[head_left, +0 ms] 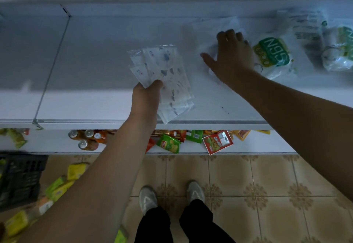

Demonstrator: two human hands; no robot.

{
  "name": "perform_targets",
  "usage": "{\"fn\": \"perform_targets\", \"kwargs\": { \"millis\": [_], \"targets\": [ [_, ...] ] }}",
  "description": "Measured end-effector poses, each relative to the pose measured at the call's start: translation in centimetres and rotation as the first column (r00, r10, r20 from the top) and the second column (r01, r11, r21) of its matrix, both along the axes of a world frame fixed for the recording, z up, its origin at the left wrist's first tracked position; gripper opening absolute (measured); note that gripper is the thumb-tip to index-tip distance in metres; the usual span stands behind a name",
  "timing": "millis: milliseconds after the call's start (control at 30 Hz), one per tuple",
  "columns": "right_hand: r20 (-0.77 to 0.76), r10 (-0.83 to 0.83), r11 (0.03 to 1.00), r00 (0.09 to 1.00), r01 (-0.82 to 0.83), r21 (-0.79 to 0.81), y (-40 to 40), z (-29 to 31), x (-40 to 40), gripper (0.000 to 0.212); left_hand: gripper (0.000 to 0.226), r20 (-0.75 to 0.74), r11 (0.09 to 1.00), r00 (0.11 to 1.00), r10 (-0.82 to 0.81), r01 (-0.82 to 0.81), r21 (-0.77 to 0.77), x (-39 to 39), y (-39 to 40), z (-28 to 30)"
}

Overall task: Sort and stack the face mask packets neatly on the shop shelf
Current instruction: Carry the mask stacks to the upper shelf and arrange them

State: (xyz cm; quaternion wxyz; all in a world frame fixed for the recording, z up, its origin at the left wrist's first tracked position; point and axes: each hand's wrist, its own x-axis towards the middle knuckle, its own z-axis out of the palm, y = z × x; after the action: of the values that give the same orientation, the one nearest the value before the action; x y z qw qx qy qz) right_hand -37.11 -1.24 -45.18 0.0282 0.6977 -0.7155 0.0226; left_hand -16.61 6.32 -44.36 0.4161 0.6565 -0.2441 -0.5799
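Fingers of the left hand [146, 97] curl under a fanned bundle of clear patterned mask packets [166, 82], thumb on top pinching the sheaf near its lower left edge; the bundle hangs just above the front part of the white shelf [91, 61], and whether its lower corner touches the shelf lip cannot be told. Fingers of the right hand [232, 55] are spread wide and flat, thumb out to the left, pressing down on a blurred clear packet [214, 30] lying further back on the shelf; nothing is gripped there. Just to the right of that hand lies a green N95 packet [273, 55], and beyond it more mask packets [338, 51] in a loose heap toward the right end. Judged step: gathering like packets, left hand acting as the collecting stack, right hand reaching for the next piece. Sorting looks early, since the right-hand heap is unsorted. Next move likely calls for the right fingers to close on the flat packet, slide it clear of the N95 one, and lay it square onto the bundle. Left forearm rises from bottom left, wrist straight; right arm is stretched long from the right edge, palm down. Snack packets [170, 143] sit on the lower shelf.
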Motion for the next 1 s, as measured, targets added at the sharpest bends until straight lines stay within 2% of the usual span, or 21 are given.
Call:
{"fn": "perform_targets", "kwargs": {
  "millis": [67, 100, 133, 200, 267, 333, 367, 400, 433, 467, 500, 533, 567, 600, 667, 733, 800, 833, 900, 1000],
  "targets": [
    [0.088, 0.02, 0.995, 0.996, -0.028, 0.095, -1.9, -0.7, 0.6, 0.083, 0.02, 0.01, 1.0, 1.0, -0.001, 0.001, 0.001, -0.1, 0.2, -0.1],
    [0.114, 0.011, 0.992, 0.993, -0.025, 0.124, -2.6, -0.9, 1.0, 0.082, 0.021, 0.017, 1.0, 1.0, -0.003, 0.002, 0.002, -0.1, 0.3, -0.2],
    [0.134, -0.003, 0.992, 0.991, -0.014, 0.126, -3.2, -1.1, 1.2, 0.073, 0.022, 0.025, 1.0, 1.0, 0.001, -0.001, 0.007, 0.0, 0.5, -0.3],
    [0.126, -0.001, 0.998, 0.992, -0.007, 0.061, -3.5, -1.1, 1.4, 0.042, 0.023, 0.031, 0.999, 0.999, 0.024, -0.025, 0.021, 0.5, 0.7, -0.2],
    [0.159, 0.045, 0.999, 0.986, -0.042, -0.023, -2.7, -0.5, 1.4, 0.026, 0.02, 0.026, 0.998, 0.998, 0.056, -0.056, 0.021, 1.2, 0.8, 0.0],
    [0.36, 0.067, 0.992, 0.93, -0.023, -0.125, -1.4, 0.4, 1.2, 0.018, 0.015, 0.017, 0.996, 0.996, 0.083, -0.083, 0.012, 1.9, 0.9, 0.2],
    [0.52, 0.051, 0.986, 0.853, 0.041, -0.164, -0.9, 1.1, 1.0, 0.015, 0.013, 0.009, 0.995, 0.995, 0.101, -0.101, 0.004, 2.3, 0.8, 0.2],
    [0.711, 0.032, 0.979, 0.703, 0.12, -0.162, -0.4, 2.0, 0.8, 0.015, 0.013, -0.001, 0.993, 0.993, 0.119, -0.119, -0.008, 2.6, 0.8, 0.1],
    [0.888, 0.012, 0.98, 0.46, 0.171, -0.102, 0.1, 3.0, 0.9, 0.014, 0.012, -0.015, 0.991, 0.991, 0.133, -0.133, -0.021, 2.8, 0.8, 0.3],
    [0.981, -0.018, 0.987, 0.192, 0.162, -0.014, 0.7, 4.0, 1.2, 0.013, 0.013, -0.043, 0.99, 0.99, 0.135, -0.137, -0.031, 2.9, 0.8, 0.4],
    [0.997, -0.071, 0.992, -0.002, 0.107, 0.07, 1.2, 4.5, 1.5, 0.012, 0.017, -0.095, 0.991, 0.987, 0.126, -0.13, -0.039, 2.9, 0.8, 0.6],
    [0.986, -0.14, 0.989, -0.087, 0.036, 0.144, 1.8, 4.6, 2.1, 0.013, 0.023, -0.166, 0.992, 0.98, 0.107, -0.115, -0.041, 2.8, 0.7, 0.7],
    [0.976, -0.203, 0.979, -0.081, -0.033, 0.201, 2.4, 4.3, 2.8, 0.013, 0.031, -0.242, 0.996, 0.968, 0.071, -0.082, -0.035, 2.6, 0.6, 1.0],
    [0.969, -0.245, 0.967, -0.02, -0.082, 0.242, 3.0, 3.8, 3.7, 0.012, 0.041, -0.287, 0.999, 0.957, 0.028, -0.037, -0.027, 2.3, 0.6, 1.2],
    [0.959, -0.231, 0.961, 0.165, -0.117, 0.252, 3.4, 2.0, 4.9, 0.006, 0.051, -0.248, 0.994, 0.964, -0.097, 0.084, -0.064, 1.6, 0.8, 0.9],
    [0.892, -0.1, 0.986, 0.441, -0.078, 0.149, 2.9, 0.7, 5.1, 0.02, 0.038, -0.059, 0.992, 0.994, -0.093, 0.087, -0.095, 1.4, 1.0, 0.3],
    [0.675, 0.074, 0.996, 0.734, -0.089, -0.012, 2.2, -0.1, 4.3, 0.036, 0.031, 0.028, 0.998, 0.999, 0.042, -0.04, -0.056, 2.0, 1.0, -0.2],
    [0.536, 0.133, 0.989, 0.834, -0.146, -0.018, 1.9, -0.7, 3.5, 0.045, 0.03, 0.033, 0.994, 0.994, 0.104, -0.103, -0.028, 2.4, 1.0, -0.1],
    [0.333, 0.203, 0.969, 0.921, -0.237, 0.065, 1.9, -2.0, 1.9, 0.052, 0.027, 0.035, 0.982, 0.982, 0.187, -0.188, 0.017, 3.4, 1.1, 0.0],
    [0.216, 0.294, 0.956, 0.931, -0.285, -0.072, 2.5, -2.9, 1.2, 0.034, 0.021, 0.036, 0.969, 0.969, 0.243, -0.244, 0.035, 4.4, 1.6, 0.0]
  ]
}}
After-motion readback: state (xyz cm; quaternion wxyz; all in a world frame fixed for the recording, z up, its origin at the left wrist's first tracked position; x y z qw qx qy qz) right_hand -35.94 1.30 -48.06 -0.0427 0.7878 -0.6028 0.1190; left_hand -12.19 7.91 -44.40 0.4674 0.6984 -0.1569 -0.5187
